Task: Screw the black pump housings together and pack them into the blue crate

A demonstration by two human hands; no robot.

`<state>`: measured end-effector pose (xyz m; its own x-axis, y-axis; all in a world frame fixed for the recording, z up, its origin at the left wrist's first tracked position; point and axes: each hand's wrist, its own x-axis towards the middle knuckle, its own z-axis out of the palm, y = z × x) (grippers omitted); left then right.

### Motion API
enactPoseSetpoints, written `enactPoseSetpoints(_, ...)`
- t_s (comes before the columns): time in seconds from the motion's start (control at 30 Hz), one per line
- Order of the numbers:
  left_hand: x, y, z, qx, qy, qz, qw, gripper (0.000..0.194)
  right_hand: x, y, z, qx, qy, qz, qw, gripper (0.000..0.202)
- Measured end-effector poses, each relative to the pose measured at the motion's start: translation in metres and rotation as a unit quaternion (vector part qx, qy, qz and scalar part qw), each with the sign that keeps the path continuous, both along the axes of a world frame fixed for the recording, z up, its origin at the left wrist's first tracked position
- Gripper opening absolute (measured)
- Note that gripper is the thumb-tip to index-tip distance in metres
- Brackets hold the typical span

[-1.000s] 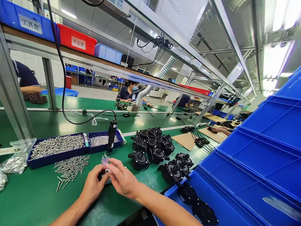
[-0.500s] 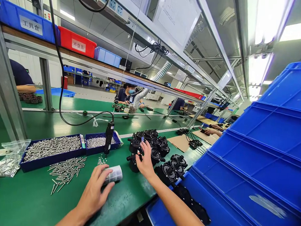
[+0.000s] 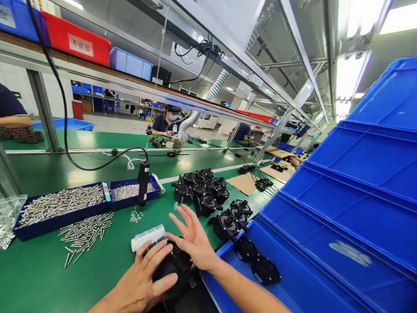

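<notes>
A round black pump-like housing [image 3: 173, 271] is at the near edge of the bench, partly covered by both hands. My left hand [image 3: 144, 280] grips its left side, with fingers across the top and thumb apart. Over its far right side is my right hand [image 3: 193, 240], fingers spread; a small translucent, sticker-like piece [image 3: 176, 205] shows at a fingertip. A white roll or bottle with printed labels [image 3: 147, 237] lies on its side just beyond my left fingers. More black housings [image 3: 207, 188] stand grouped beyond my right hand.
Blue trays hold screws [image 3: 65, 204] and small nuts [image 3: 125, 191], with loose screws [image 3: 87, 232] in front. An electric screwdriver [image 3: 143, 184] hangs on a cable. A blue crate [image 3: 329, 215] rises at the right, above a bin with black housings [image 3: 264, 268]. Co-workers sit across the bench.
A black housing has come from the front of the group to the near edge, under both hands. My right hand has moved towards me; my left hand has left the white roll. The view has shifted.
</notes>
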<state>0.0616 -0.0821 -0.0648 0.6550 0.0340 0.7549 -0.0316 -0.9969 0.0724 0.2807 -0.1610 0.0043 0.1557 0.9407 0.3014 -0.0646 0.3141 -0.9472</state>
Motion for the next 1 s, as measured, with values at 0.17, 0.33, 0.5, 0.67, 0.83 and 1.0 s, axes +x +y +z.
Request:
enactPoseSetpoints(0.17,-0.001,0.011,0.001,-0.078,-0.034,-0.01,0.996,0.09,-0.011,0.022,0.001,0.004,-0.014,-0.022,1.0,0.083)
enactPoseSetpoints(0.33,0.0,0.015,0.008,-0.156,-0.07,0.003,0.985,0.072,0.003,0.006,0.006,0.019,-0.017,-0.174,0.984,0.084)
enactPoseSetpoints(0.5,0.004,0.013,0.003,-0.19,-0.051,0.016,0.98,0.072,0.005,-0.031,-0.004,-0.052,0.032,-0.11,0.992,0.095)
enactPoseSetpoints(0.67,0.004,0.013,-0.005,-0.203,-0.037,0.016,0.978,0.071,-0.014,-0.042,-0.016,-0.049,0.059,-0.094,0.993,0.097)
enactPoseSetpoints(0.83,0.006,0.015,-0.004,-0.198,-0.062,0.011,0.978,0.069,-0.027,-0.038,-0.017,-0.071,0.113,-0.105,0.985,0.097)
enactPoseSetpoints(1.0,0.006,0.015,-0.002,-0.185,-0.064,0.006,0.981,0.067,-0.032,-0.036,-0.021,-0.096,0.146,-0.104,0.979,0.1)
